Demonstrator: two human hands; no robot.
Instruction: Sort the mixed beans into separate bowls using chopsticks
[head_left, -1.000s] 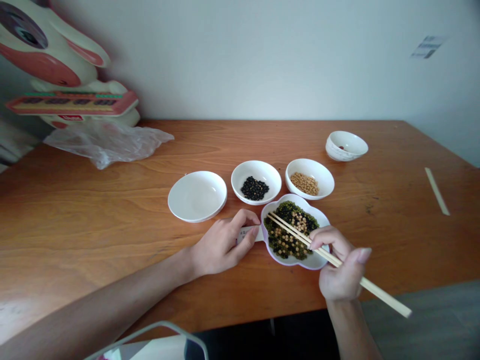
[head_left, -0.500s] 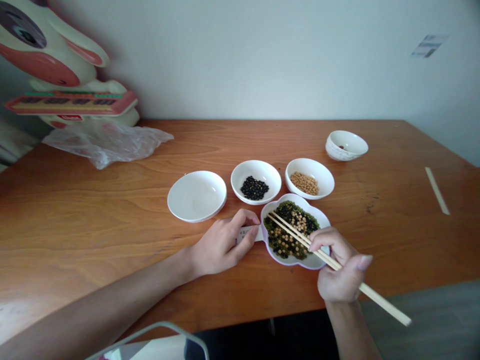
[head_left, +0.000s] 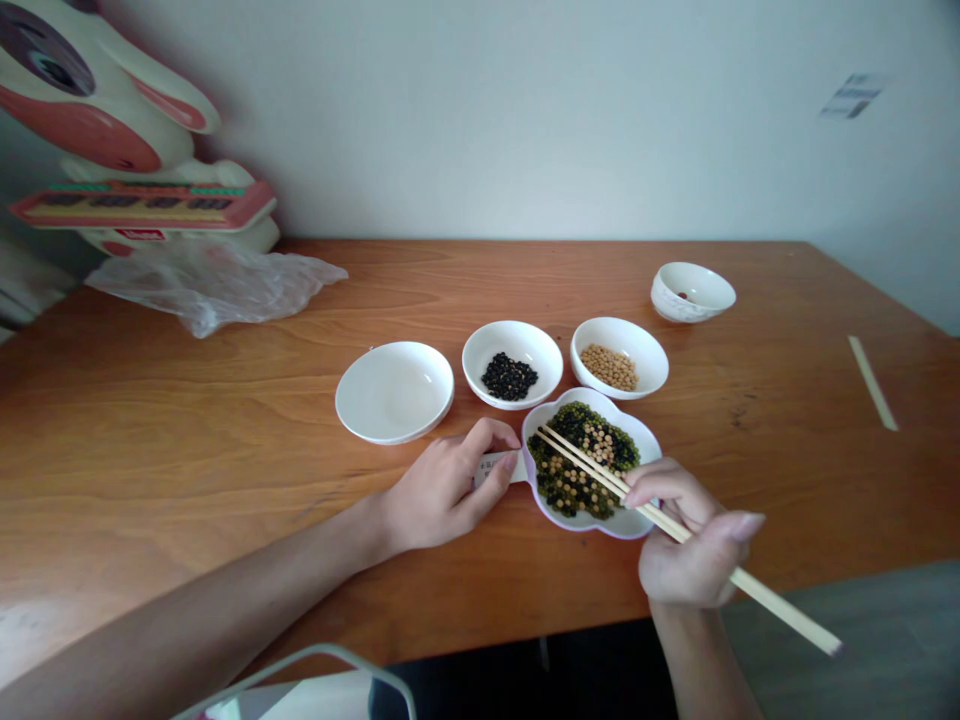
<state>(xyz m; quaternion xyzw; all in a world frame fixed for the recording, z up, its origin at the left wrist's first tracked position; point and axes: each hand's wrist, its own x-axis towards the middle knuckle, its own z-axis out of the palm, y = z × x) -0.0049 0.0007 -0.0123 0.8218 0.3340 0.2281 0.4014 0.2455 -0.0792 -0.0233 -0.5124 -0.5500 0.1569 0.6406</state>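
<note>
My left hand point(head_left: 457, 480) pinches the short handle of a flower-shaped white dish point(head_left: 645, 432) with a lilac rim. Mixed green, black and tan beans point(head_left: 574, 470) cover most of the dish's floor. My right hand point(head_left: 690, 530) grips a pair of light wooden chopsticks point(head_left: 784, 605), their tips down among the beans on the dish's left side. I cannot make out a bean between the tips. Just behind the dish stand a white bowl point(head_left: 514, 335) of black beans and another white bowl point(head_left: 619, 332) of tan soybeans.
A bare white bowl point(head_left: 394, 392) sits left of the black beans. Farther back right is another small bowl point(head_left: 694, 292) with something dark red inside. A pale strip point(head_left: 872, 382) lies at right. A clear plastic bag point(head_left: 217, 285) lies before a cow-like toy keyboard point(head_left: 150, 205).
My right hand and the rear ends of the chopsticks have shifted slightly right and down. The chopstick tips stay nearly in place, and my left hand keeps its hold on the handle.
</note>
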